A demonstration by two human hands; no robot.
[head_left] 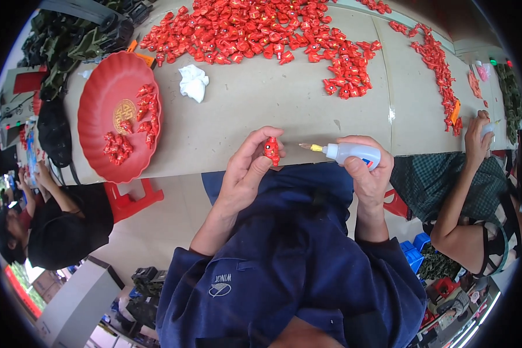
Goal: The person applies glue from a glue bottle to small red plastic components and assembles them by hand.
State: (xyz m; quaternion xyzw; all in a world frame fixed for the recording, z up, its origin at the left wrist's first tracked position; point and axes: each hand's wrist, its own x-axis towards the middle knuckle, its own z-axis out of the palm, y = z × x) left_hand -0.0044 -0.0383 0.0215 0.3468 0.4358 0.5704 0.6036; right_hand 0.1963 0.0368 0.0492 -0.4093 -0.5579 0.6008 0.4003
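Observation:
Pinched upright between the thumb and fingers of my left hand (245,168) is a small red figurine (271,151) with gold and dark details. My right hand (370,168) is wrapped round a translucent white squeeze bottle (354,155) with a blue and red mark. Its yellow nozzle (313,147) ends in a thin tip that points left at the figurine, with a gap between the two. Both hands are above the near edge of the table (226,124).
A large heap of red figurines (243,29) covers the table's far side. To the left stands a scalloped red tray (98,122) holding several more. A crumpled white tissue (193,83) lies between. Co-workers sit on both sides; the right one's hand (477,136) holds another bottle.

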